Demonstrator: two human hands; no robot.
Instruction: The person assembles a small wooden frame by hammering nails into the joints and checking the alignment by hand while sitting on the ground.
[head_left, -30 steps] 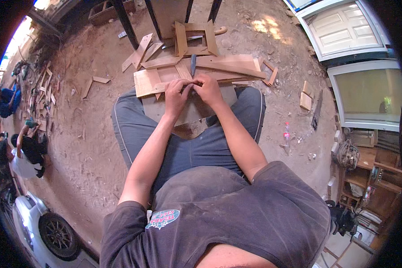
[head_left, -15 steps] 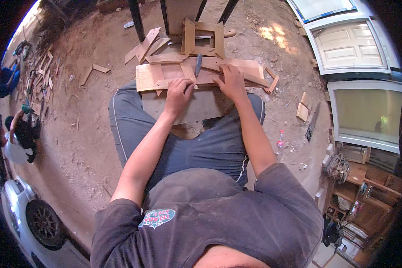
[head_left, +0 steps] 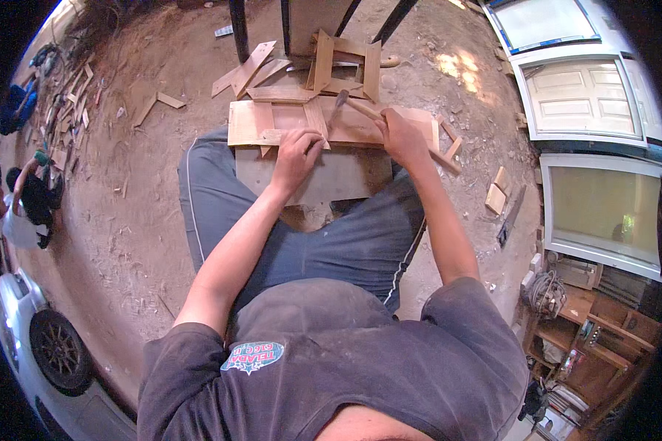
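Observation:
My right hand is wrapped round the wooden handle of a hammer. The hammer's dark head is raised slightly over the boards, just right of the small wooden frame. This frame of flat slats lies on a pale plank in front of my knees. My left hand presses on the frame's near slat, thumb and fingertips closed together at its near right corner; whatever they pinch is too small to make out. Below the plank stands a grey work block between my legs.
Another wooden frame stands beyond the plank, with loose slats to its left. Wood offcuts and a saw lie on the dirt at right. A parked car and another person are at left.
My right hand has closed round the hammer handle and lifted the head from the boards, moving a little right. My left hand stays on the frame corner. A slight shift of view shows too.

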